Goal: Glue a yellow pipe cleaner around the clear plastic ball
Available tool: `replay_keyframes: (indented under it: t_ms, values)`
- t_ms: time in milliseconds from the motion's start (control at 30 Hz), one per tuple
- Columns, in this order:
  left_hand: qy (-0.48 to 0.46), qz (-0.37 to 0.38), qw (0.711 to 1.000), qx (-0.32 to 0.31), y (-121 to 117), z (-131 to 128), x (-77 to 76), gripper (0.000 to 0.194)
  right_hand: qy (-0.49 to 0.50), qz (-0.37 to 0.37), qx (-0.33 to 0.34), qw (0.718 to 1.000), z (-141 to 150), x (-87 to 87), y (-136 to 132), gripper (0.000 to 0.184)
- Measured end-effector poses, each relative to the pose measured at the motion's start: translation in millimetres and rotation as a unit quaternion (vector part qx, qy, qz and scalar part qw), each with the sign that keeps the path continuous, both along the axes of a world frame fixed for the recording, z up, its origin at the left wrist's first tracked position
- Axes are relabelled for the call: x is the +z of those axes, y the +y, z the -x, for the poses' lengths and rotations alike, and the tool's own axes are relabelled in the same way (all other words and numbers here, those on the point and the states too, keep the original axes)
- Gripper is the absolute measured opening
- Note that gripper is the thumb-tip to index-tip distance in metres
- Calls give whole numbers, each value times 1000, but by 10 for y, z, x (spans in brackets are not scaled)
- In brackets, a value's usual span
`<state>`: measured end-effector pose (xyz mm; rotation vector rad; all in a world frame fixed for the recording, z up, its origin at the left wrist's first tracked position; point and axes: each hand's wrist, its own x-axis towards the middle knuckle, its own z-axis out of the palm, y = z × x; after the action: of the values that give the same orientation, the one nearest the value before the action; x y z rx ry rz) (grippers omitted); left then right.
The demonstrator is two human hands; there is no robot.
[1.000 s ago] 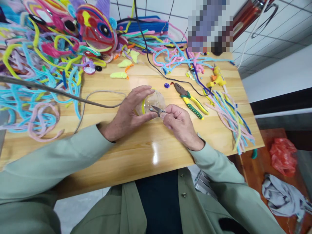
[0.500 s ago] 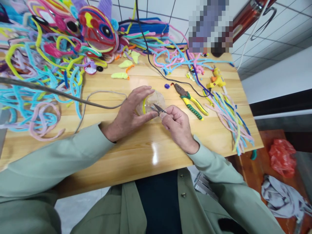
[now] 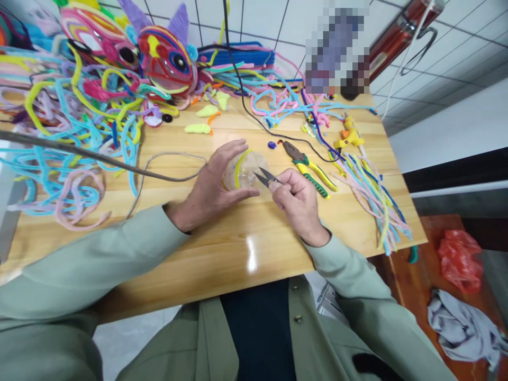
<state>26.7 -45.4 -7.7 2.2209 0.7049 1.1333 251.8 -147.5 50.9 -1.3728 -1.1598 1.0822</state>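
Note:
A clear, rounded plastic shell (image 3: 253,165) with a yellow fuzzy strip (image 3: 237,170) across it is held in my left hand (image 3: 212,182), fingers over its far side and thumb along the near side. My right hand (image 3: 296,203) grips a pair of small dark scissors (image 3: 266,178). Their blades are parted and point left, at the shell's right side; whether the tips touch it I cannot tell. Combination pliers (image 3: 309,169) with yellow-green handles lie just beyond my right hand. Near the pliers' jaws is a small blue coil (image 3: 272,145).
Tangled pipe cleaners (image 3: 79,137) cover the left side, below decorated fish-like faces (image 3: 166,58). More pipe cleaners (image 3: 375,201) lie at right, near a yellow glue gun (image 3: 349,136). A dark cable (image 3: 248,108) crosses the table (image 3: 222,248). A red flask (image 3: 397,37) stands behind.
My right hand has drawn the scissors a little to the right, away from my left thumb. The left hand still holds the shell, and its yellow strip shows more. The view has shifted slightly.

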Motion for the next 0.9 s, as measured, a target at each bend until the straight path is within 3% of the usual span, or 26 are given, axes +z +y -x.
replay_keyframes:
  t_ms: [167,400,533,700,900]
  values:
    - [25,-25,999,-13,29,44,23,68,35,36,53,997,-89,58,67,33]
    - [4,20,999,-38,-6,-14,4,93,30,60,63,996,-97,94,71,31]
    - [-28,60,997,-36,-52,-57,40,85,34,59,58,996,-72,101,54,31]
    - [-19,35,999,-36,-73,-61,98,72,38,55,57,996,-47,78,35,35]
    - [-5,11,999,-39,-30,-52,99,73,53,52,69,995,-43,74,30,36]
